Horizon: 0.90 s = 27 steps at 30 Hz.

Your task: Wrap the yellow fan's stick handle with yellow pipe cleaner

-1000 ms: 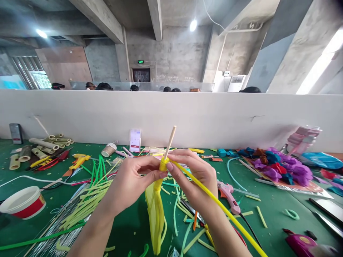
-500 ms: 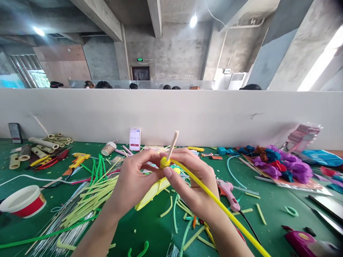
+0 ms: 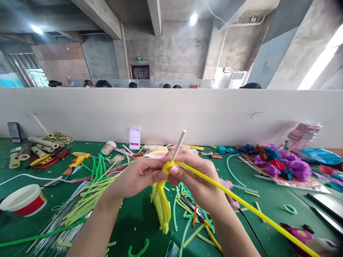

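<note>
My left hand (image 3: 136, 175) and my right hand (image 3: 197, 171) meet above a green table (image 3: 139, 221), both pinched on one piece. It is a thin wooden stick (image 3: 179, 144) pointing up and to the right, with a yellow pipe cleaner (image 3: 241, 201) wound round it at my fingertips. The pipe cleaner's long free end runs down to the lower right. A bunch of yellow loops (image 3: 161, 205) hangs below my left hand's fingers.
Green and pale yellow pipe cleaners (image 3: 91, 192) litter the table's left half beside a red and white tub (image 3: 23, 200). A pink glue gun (image 3: 230, 192) lies under my right hand. Purple and blue flowers (image 3: 278, 164) sit at the right. A phone (image 3: 134, 138) leans on the white partition (image 3: 171, 114).
The stick has tilted further to the right as my hands turned it. The hanging yellow loops swung up to the left, then dropped back under my left hand.
</note>
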Available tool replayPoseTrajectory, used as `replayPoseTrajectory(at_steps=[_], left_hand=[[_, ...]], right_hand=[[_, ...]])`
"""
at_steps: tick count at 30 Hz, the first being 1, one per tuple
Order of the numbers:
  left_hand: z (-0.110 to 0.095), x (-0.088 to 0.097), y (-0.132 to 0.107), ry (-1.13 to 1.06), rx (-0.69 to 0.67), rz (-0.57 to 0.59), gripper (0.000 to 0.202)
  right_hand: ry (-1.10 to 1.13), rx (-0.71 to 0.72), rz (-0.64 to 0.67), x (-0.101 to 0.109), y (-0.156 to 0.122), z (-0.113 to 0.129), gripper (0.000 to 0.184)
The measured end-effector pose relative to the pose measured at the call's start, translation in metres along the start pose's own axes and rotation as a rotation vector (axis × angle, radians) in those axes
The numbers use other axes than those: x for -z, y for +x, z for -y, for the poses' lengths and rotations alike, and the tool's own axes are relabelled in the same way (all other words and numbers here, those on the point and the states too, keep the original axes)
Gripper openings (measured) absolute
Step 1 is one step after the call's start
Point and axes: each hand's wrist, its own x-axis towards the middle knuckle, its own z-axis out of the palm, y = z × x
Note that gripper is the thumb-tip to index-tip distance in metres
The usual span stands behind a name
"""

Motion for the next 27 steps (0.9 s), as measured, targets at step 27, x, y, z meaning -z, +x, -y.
replayPoseTrajectory(at_steps=[27], left_hand=[[0.005,-0.033,0.012,-0.046,0.011,-0.371,0.023]], right_hand=[[-0.295,0.120,-0.164,-0.014,0.000,-0.008,0.022]])
